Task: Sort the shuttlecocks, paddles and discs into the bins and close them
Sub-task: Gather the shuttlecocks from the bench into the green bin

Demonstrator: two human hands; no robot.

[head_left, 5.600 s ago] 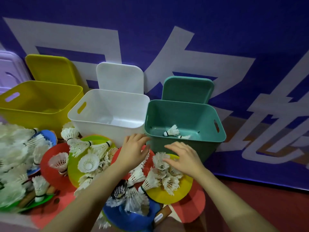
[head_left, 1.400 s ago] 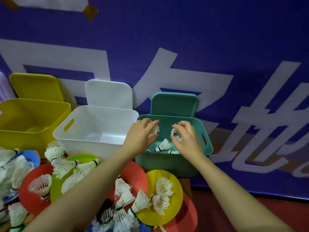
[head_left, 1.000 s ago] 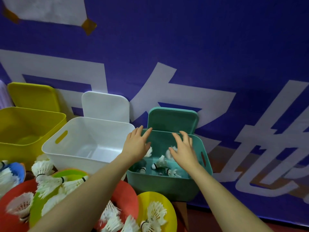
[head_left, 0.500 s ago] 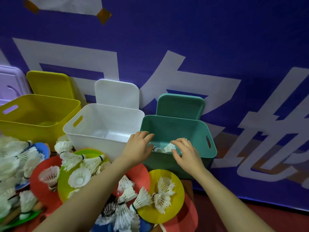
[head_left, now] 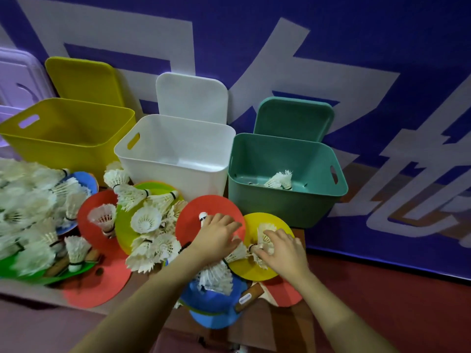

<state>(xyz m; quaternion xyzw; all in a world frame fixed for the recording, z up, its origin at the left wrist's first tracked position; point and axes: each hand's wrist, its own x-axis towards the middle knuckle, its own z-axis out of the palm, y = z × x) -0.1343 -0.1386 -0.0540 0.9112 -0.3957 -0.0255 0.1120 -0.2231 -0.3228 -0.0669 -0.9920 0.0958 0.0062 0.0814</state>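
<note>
My left hand (head_left: pixel 216 236) lies on the red disc (head_left: pixel 191 225), fingers curled over a shuttlecock whose white cork (head_left: pixel 203 215) sticks out beside them. My right hand (head_left: pixel 284 249) is on the yellow disc (head_left: pixel 254 270), its fingers curled into a small cluster of shuttlecocks (head_left: pixel 265 234). Just behind stands the open teal bin (head_left: pixel 288 196) with a few shuttlecocks (head_left: pixel 279 180) at its bottom. A paddle handle (head_left: pixel 248 298) pokes out below the yellow disc, next to a blue disc (head_left: pixel 214 300).
The open white bin (head_left: pixel 173 159) and yellow bin (head_left: pixel 63 146) stand left of the teal one, and the three lids lean on the purple wall behind. Several shuttlecocks (head_left: pixel 146 220) lie on green, red and blue discs at the left. Red floor shows at the right.
Both hands have come back down from the teal bin to the discs in front of it. More shuttlecocks lie in the teal bin than at first.
</note>
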